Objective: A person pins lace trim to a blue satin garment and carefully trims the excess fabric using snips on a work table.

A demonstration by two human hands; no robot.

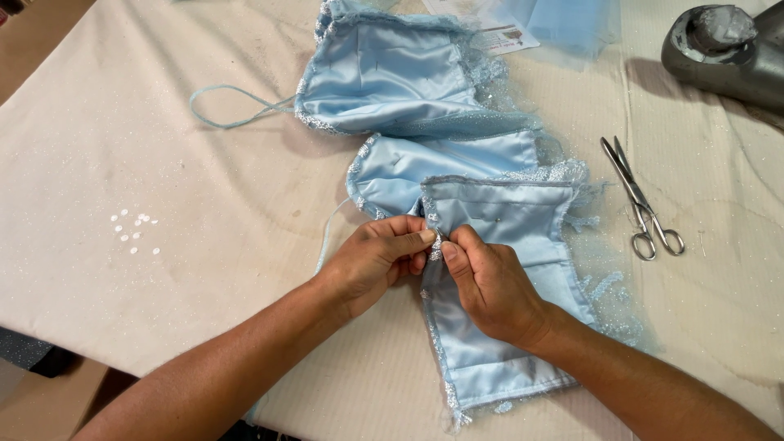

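One light-blue satin garment (pixel 457 163), sequin-edged, spread lining-up across the middle of the cream table cover (pixel 163 122). Two hands at its left trimmed edge: left hand (pixel 376 260) with thumb and fingers pressed together, pinching the glittery trim; right hand (pixel 487 286) pinching the same edge just beside it, fingertips touching. One thin blue loop strap (pixel 224 110) at the garment's upper left. One pair of steel scissors (pixel 641 200) well right, closed. One grey iron (pixel 727 49) top right. About ten loose white sequins (pixel 135 229) far left.
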